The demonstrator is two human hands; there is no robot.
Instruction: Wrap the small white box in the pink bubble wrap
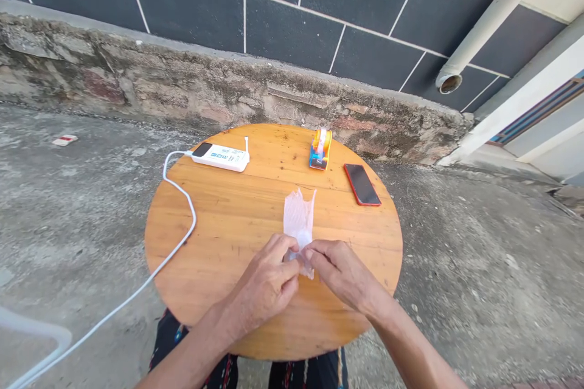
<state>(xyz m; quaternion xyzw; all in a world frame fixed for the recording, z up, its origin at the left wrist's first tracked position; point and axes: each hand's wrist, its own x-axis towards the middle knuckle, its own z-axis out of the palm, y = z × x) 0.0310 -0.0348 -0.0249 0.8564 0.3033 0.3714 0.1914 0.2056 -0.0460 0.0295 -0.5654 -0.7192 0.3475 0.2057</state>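
A thin, pale pink translucent wrap [298, 216] lies on the round wooden table [219, 219], its ragged far end pointing away from me. Something whitish shows inside its near part, too unclear to name. My left hand [270, 279] pinches the wrap's near end from the left, fingers curled. From the right, my right hand [340, 270] grips the same end between thumb and index finger. The fingertips of both hands are almost touching, and they partly cover the near end.
A white device [221, 157] with a cable sits at the table's back left. A small tape dispenser [320, 149] stands at the back, and a red-edged phone [362, 185] lies at the right. The white cable [180, 243] crosses the left edge. A stone wall base [182, 91] runs behind.
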